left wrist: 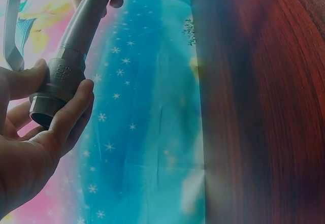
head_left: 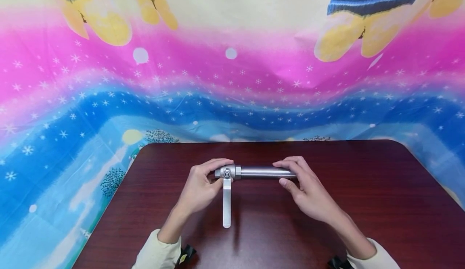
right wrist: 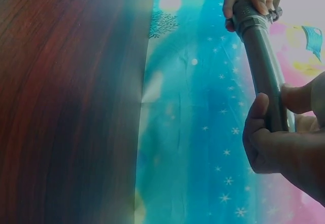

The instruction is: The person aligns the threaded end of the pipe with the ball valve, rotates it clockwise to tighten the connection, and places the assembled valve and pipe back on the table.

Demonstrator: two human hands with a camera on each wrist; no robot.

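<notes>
Crosswise, in front of the person, a smooth silver metal pipe (head_left: pixel 259 172) and a silver metal ball valve (head_left: pixel 228 168) lie along one straight axis between the two hands. That long axis runs from left to right, nearly level in the head view, with the valve at the left hand and the plain end of the pipe at the right hand. A faceted silver hex collar (head_left: pixel 238 172) sits where the two meet, just beside the left fingertips. From the valve, a long flat silver lever (head_left: pixel 227 204) points back toward the person, square to the pipe, its rounded tip between the two forearms. The valve's round open mouth (left wrist: pixel 42 119) faces outward, away from the right hand, framed by the left fingers.

The left hand (head_left: pixel 201 187) is partly closed, gripping the valve body with its thumb on one side and fingers on the other. The right hand (head_left: pixel 313 193) curls round the far end of the pipe, thumb on the near side, fingers over the far side. Pipe and valve appear to be held above the dark red-brown wood-grain table (head_left: pixel 261 236); beyond both hands hangs a pink and blue snowflake-printed cloth (head_left: pixel 232 83).
</notes>
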